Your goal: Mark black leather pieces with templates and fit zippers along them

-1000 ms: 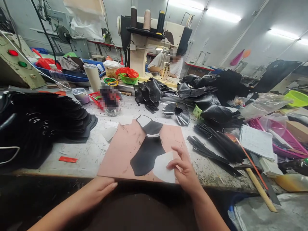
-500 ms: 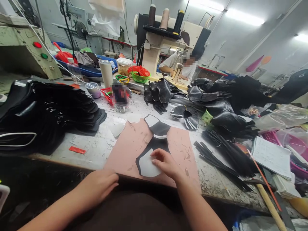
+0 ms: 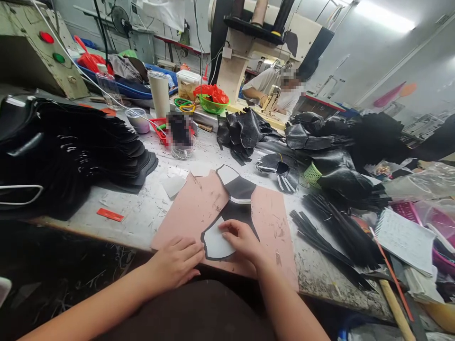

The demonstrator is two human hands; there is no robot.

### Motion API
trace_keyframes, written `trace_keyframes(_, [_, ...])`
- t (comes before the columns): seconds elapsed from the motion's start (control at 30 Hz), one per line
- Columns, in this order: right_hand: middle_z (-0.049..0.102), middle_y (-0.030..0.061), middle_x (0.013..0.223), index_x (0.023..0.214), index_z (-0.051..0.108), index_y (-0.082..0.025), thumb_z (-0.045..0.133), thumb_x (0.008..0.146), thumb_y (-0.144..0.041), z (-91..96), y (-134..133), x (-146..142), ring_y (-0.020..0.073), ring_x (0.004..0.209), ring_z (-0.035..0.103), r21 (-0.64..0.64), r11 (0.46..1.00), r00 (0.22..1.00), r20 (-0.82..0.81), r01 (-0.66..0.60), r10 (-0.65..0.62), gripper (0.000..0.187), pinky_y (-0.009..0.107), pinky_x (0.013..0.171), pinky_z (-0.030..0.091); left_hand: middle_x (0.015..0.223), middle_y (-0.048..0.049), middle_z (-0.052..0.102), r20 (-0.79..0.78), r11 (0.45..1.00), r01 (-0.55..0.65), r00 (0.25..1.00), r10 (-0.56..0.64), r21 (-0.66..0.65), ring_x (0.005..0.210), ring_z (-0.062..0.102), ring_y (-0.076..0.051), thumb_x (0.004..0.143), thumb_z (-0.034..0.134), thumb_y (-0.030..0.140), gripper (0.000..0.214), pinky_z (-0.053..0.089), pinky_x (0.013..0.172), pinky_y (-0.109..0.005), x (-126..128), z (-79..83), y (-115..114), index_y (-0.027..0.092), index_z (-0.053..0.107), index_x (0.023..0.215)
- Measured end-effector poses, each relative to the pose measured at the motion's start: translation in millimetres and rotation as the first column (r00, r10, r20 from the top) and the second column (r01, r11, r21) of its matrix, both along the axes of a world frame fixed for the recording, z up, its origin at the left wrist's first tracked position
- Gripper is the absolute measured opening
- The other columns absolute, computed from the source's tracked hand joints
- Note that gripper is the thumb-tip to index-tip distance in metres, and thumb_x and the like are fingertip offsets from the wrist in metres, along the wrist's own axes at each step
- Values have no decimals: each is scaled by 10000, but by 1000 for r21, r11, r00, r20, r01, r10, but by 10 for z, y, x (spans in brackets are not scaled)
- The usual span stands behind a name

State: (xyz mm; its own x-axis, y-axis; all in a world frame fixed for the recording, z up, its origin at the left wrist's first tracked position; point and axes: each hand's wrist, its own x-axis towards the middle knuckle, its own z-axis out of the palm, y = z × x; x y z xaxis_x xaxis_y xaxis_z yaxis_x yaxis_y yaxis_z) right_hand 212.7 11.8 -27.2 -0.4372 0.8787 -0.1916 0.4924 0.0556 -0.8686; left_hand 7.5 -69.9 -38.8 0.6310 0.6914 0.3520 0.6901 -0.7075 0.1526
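A black leather-like piece [image 3: 240, 215] lies on a pink board [image 3: 272, 222] in front of me. It has a white patch [image 3: 216, 242] at its near end, a white strip across its middle and another white patch [image 3: 227, 174] at its far end. My right hand [image 3: 243, 240] rests on the near patch, fingers curved, with thumb and forefinger apart. My left hand [image 3: 181, 260] lies at the board's near edge, fingers stretched out, their tips beside the piece's left edge. Part of the piece is hidden under my right hand.
A tall stack of black pieces [image 3: 88, 147] stands at left, near a red strip [image 3: 110, 214]. Black strips [image 3: 330, 237], a notebook [image 3: 405, 237] and a wooden-handled tool [image 3: 394, 303] lie at right. Beyond are black leather parts [image 3: 249, 130], a sewing machine [image 3: 231, 61] and another person.
My left hand has moved right and forward to the piece's left edge, its fingers now straighter. My right hand stays on the white patch. The camera view has tilted down a little.
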Motion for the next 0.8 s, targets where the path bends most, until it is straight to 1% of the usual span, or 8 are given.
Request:
trace_keyframes(0.13, [604,7,725,837,639,-184,519,656,-149,-9,18,16,132,643,504,-44,999,999,-49,11,-13,219,255,602,394,990,-20,638,11,1000,2,1000,-2,24,868,518,-199,812,490,278,196,360,747,-316,14,14,15,185,553,973])
trace_keyframes(0.3, [573,1,696,840,627,-174,547,638,-206,14,9,65,119,603,479,-206,978,983,-169,42,-77,219,238,551,368,949,-17,641,-4,1000,7,1000,-7,20,852,515,-199,799,504,265,168,362,753,-320,19,17,20,176,556,933])
trace_keyframes(0.37, [566,0,694,847,622,-169,560,632,-227,20,2,64,115,593,471,-240,970,977,-195,41,-90,231,235,542,360,953,-14,639,-2,1000,7,1000,-7,19,851,514,-199,794,512,266,173,363,752,-320,19,15,17,177,554,937])
trace_keyframes(0.43, [555,-4,674,844,624,-165,556,631,-225,16,-6,45,110,579,457,-223,974,980,-182,39,-81,231,233,536,350,961,-13,638,6,1000,4,1000,-4,25,853,514,-199,794,514,272,182,363,749,-320,20,10,16,180,553,945])
trace_keyframes(0.53, [550,-4,660,835,632,-163,534,642,-205,0,-14,11,111,581,448,-138,990,992,-118,36,-52,220,235,541,347,961,-16,638,17,999,-2,1000,1,34,859,512,-198,802,503,278,185,358,754,-319,23,3,18,180,555,950])
trace_keyframes(0.8, [597,15,706,846,645,-170,508,660,-156,4,-18,-11,127,606,485,29,1000,1000,20,5,-6,231,251,565,389,971,-22,627,-18,1000,-9,1000,9,25,866,496,-189,787,532,310,197,332,764,-309,19,-10,4,179,554,932])
